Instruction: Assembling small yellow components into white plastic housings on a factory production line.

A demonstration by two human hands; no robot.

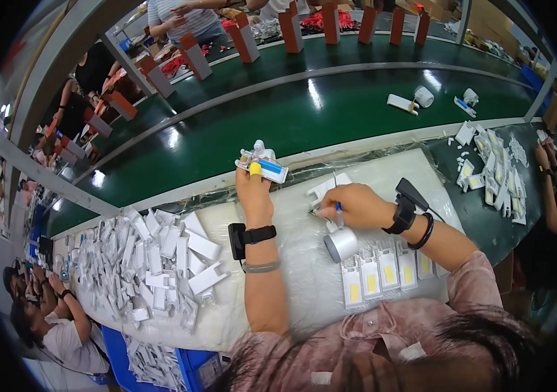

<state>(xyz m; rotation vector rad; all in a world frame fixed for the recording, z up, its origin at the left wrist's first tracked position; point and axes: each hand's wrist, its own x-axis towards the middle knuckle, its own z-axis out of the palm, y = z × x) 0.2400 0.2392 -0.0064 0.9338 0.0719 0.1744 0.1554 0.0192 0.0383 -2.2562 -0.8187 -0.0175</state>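
My left hand, a yellow cover on its thumb, grips a white plastic housing with a blue cylinder, apparently a battery, lying in it. My right hand is closed in a pinch over the padded mat; what its fingertips hold is too small to make out. A white bracket-shaped plastic piece lies just beyond those fingers. Beneath the same hand is a round white-and-grey lamp head, its stem reaching up to the hand. Several white panels with yellow rectangles line up nearer my body.
A heap of white plastic parts covers the mat's left side. A blue bin with more parts stands below. Beyond runs a green conveyor carrying orange-and-white boxes and two lamp assemblies. More panels lie right; co-workers surround the line.
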